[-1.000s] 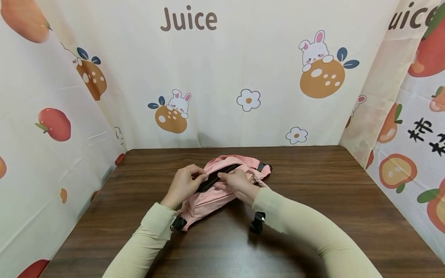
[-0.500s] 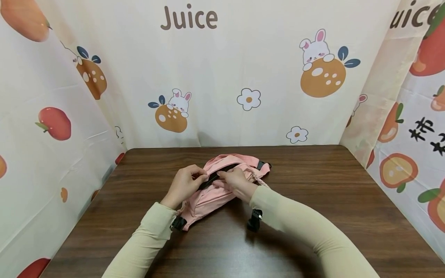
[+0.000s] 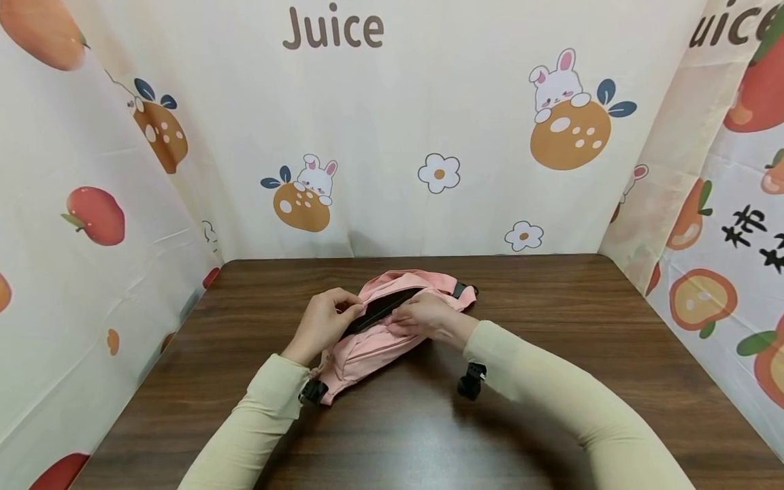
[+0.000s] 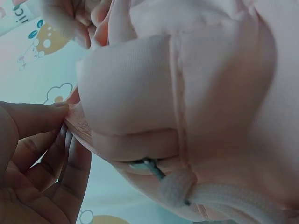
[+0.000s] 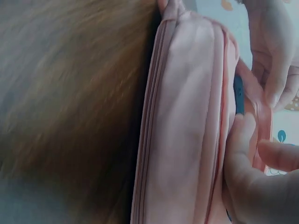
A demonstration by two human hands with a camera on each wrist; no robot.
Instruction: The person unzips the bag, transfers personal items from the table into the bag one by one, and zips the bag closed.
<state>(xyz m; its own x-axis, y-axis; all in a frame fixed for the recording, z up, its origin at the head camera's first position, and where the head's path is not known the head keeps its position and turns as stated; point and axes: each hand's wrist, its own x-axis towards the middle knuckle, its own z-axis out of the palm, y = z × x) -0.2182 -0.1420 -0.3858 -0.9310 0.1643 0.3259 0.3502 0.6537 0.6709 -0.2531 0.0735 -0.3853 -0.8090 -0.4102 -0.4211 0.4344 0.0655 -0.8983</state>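
A pink waist bag point(image 3: 373, 350) lies on the table with its top pocket unzipped and its dark inside point(image 3: 381, 312) showing. At the far-left edge of that opening, my left hand point(image 3: 326, 318) pinches the pink rim between thumb and fingers, as the left wrist view also shows. My right hand point(image 3: 429, 316) is at the near rim, thumb and fingers apart. In the right wrist view, a dark blue-grey thing point(image 5: 239, 93) peeks out of the opening, close to the right fingertips; its kind is hidden. A metal ring and white rope cord point(image 4: 229, 196) hang at the bag's end.
The brown wooden table point(image 3: 551, 340) ends at a fabric backdrop point(image 3: 380, 122) printed with fruit and rabbits. Black buckles point(image 3: 461, 290) and a pink strap lie behind the bag. A black wrist camera point(image 3: 471, 381) hangs under the right cuff.
My right hand has drawn back to the right, off the middle of the opening, and more of the dark inside shows. The left hand keeps its pinch in the same place.
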